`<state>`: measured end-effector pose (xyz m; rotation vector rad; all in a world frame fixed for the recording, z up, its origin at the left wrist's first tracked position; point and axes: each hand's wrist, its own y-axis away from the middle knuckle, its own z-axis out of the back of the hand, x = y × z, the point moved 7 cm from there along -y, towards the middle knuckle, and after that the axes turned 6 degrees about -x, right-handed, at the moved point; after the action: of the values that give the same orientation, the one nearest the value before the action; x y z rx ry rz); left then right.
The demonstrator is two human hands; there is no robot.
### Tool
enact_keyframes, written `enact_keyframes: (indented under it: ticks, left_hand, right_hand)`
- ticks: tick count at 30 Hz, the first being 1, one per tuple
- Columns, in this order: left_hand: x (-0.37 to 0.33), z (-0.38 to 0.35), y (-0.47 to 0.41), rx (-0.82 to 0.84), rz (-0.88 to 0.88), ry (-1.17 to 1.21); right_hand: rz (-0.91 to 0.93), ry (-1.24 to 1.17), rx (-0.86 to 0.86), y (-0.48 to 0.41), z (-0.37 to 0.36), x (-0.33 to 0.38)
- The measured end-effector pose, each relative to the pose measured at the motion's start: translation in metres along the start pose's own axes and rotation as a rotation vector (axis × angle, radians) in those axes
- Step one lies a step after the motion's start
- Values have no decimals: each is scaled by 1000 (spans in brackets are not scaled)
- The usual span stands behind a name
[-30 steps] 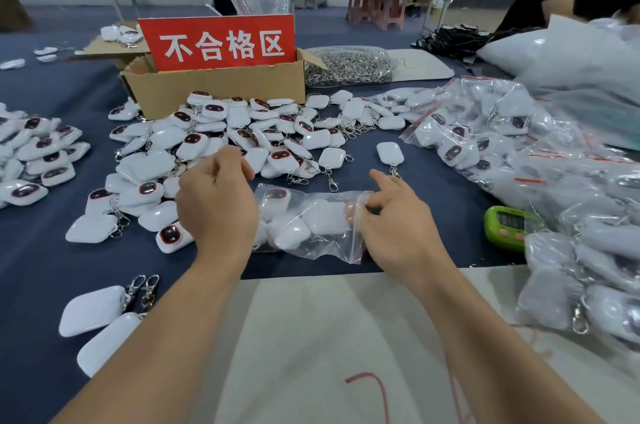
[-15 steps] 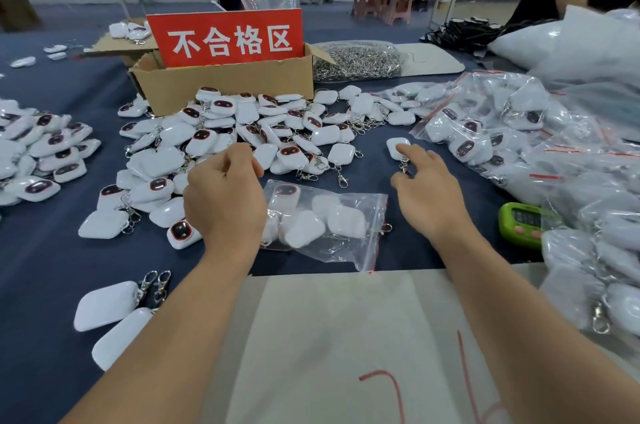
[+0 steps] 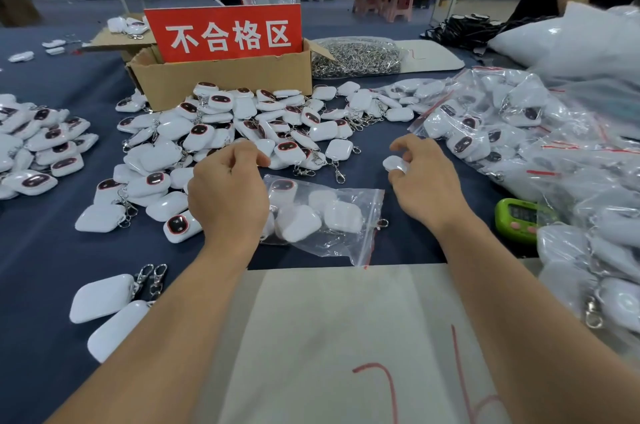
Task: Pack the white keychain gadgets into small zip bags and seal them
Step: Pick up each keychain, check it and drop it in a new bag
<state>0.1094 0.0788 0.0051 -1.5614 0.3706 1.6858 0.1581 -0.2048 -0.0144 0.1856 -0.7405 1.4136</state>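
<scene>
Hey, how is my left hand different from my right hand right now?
The right hand pinches a white gadget in its fingers; the left hand has curled fingers, and whether they hold anything is hidden. The left hand overlaps the left end of the zip bag; the right hand is clear of it, off its red-strip end. Both are knuckles-up over the blue cloth.

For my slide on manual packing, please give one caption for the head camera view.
Right hand holds one white keychain gadget; left hand sits at the end of a part-filled zip bag.
</scene>
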Motion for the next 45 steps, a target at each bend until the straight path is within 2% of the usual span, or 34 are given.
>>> enact_keyframes:
  ticks: [4,6,8,11,15,20,22,25,28,31,33,37,38,43,45]
  left_hand:
    - [8,-9,-4,125,43,51]
    - [12,-16,-2,251,59,-11]
    - [15,-22,2,356,48,-112]
    - [13,-17,-1,336,18,-140]
    - [0,-9,0,276,-57,-83]
    - [0,-12,3,327,-68,-195]
    - [-4,-9,2,299,-105,-200]
    - [-8,1,-2,172,-136,-7]
    - [-3,4,-10,125,-9,316]
    - [5,8,-19,78,118,449]
    - [8,10,-22,110,129,379]
    - [11,3,-13,237,4,-190]
    - [11,3,-10,236,-3,-249]
    - [15,2,-8,270,-3,-394]
    - [18,0,-10,301,-6,-359]
  right_hand:
    - [71,225,52,10,3,3]
    - [54,153,37,17,8,1]
    - [-45,-18,-28,24,16,-7]
    - [-205,-217,-155,31,30,-22]
    - [-206,-334,-284,48,50,-24]
    - [-156,-379,-243,63,49,-18]
    - [-158,-369,-215,62,46,-14]
    - [-190,-390,-222,58,46,-16]
    - [-204,-383,-233,54,46,-19]
    - [-206,-374,-233,51,44,-20]
    - [-217,-372,-230,50,42,-22]
    - [-228,-379,-231,49,41,-25]
    - [-230,-378,-227,48,41,-25]
    - [-243,-374,-206,47,39,-26]
    - [-239,-365,-207,47,39,-26]
